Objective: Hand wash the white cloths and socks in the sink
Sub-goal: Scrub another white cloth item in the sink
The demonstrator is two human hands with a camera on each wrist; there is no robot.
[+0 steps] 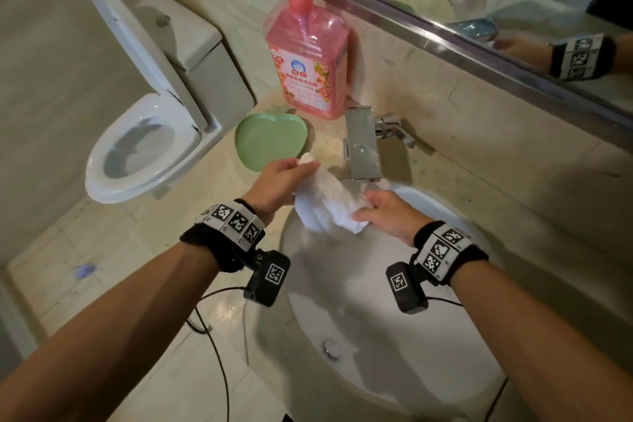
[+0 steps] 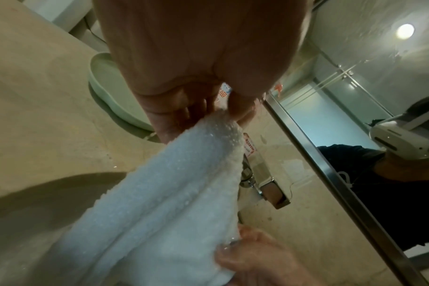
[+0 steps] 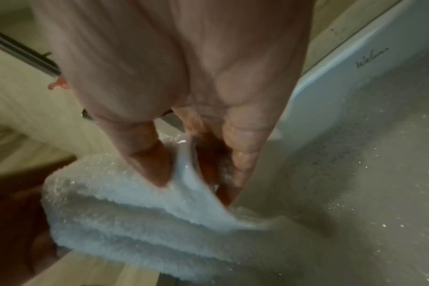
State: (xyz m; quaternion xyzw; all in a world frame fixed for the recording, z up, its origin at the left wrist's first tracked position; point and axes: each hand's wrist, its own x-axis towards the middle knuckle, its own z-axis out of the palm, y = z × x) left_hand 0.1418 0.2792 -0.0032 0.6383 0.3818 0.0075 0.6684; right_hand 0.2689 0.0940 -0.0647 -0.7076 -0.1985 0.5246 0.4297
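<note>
Head view: we stretch one wet white cloth (image 1: 325, 202) over the sink (image 1: 394, 336), under the tap (image 1: 363, 144).

Our left hand (image 1: 277, 181) pinches the upper end near the green dish (image 1: 270, 140) on the worktop (image 1: 219, 336); our right hand (image 1: 387, 216) grips the lower end above the basin. Soaked terry, we judge, is soft, limp and heavy with water, so we should hold the bunched ends, not the sagging middle. No socks show.

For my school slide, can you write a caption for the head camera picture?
Both hands, left hand and right hand, hold a wet white cloth over the sink beside pink soap.
</note>
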